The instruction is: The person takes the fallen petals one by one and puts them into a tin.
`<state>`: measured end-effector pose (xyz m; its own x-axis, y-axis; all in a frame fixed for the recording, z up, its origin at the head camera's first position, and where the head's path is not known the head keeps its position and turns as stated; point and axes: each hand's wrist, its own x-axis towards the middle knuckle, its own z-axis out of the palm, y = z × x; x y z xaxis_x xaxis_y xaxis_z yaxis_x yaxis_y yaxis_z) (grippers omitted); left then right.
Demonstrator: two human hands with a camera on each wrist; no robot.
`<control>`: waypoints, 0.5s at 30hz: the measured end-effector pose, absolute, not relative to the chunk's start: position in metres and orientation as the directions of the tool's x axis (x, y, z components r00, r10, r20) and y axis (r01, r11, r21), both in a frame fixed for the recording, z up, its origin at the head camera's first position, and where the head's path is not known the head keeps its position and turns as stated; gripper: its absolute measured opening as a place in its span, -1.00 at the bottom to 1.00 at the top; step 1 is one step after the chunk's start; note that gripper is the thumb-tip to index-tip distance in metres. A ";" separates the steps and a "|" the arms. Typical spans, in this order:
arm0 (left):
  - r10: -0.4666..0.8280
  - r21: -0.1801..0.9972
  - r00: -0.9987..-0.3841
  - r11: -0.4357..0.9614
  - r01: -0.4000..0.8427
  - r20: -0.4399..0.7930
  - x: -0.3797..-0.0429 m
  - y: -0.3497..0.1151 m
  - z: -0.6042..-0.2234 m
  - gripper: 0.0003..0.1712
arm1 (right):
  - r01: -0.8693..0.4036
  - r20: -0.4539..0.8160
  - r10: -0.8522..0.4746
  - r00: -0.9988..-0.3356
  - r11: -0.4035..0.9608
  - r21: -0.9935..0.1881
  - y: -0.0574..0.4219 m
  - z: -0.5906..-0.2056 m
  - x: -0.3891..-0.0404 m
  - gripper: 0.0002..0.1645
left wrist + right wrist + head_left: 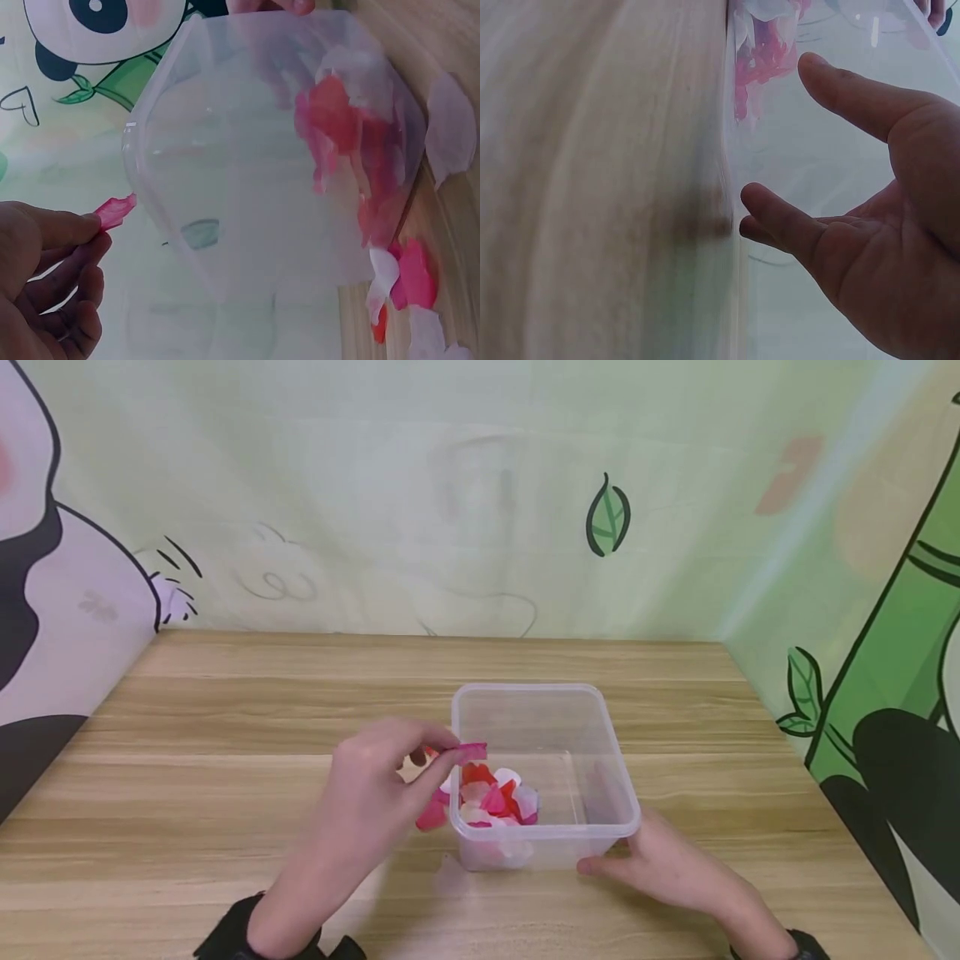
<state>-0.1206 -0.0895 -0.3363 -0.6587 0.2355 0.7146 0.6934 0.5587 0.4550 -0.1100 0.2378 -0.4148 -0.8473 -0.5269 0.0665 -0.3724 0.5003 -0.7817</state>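
Note:
Between thumb and index finger, my left hand [371,785] pinches a pink petal [472,752] at the left rim of a clear plastic container [611,760]. The left wrist view shows this petal beside the container's rim too. Inside, at the left of the container, red, pink and white petals [495,797] are piled up. My right hand [667,864] rests against the container's front right corner, its thumb at the front wall and its other fingers along the right side. In the right wrist view, the thumb and fingers are spread apart and fairly straight.
Several loose pink, white and red petals [412,274] lie on the table just left of the container. A pale petal [450,131] lies near its front. The wooden table [225,760] meets a printed cloth backdrop [360,510] at the back.

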 end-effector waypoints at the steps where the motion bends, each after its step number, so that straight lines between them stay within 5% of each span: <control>1: 0.246 0.458 -0.661 0.554 0.696 0.709 -0.120 -0.088 -0.337 -0.78 | -0.373 0.068 -0.526 -0.848 0.501 -0.781 0.238 -0.415 -0.110 0.00; 15: 0.320 0.448 -0.682 0.561 0.696 0.658 -0.119 -0.082 -0.344 -0.80 | -0.376 0.074 -0.516 -0.853 0.512 -0.772 0.237 -0.412 -0.109 0.04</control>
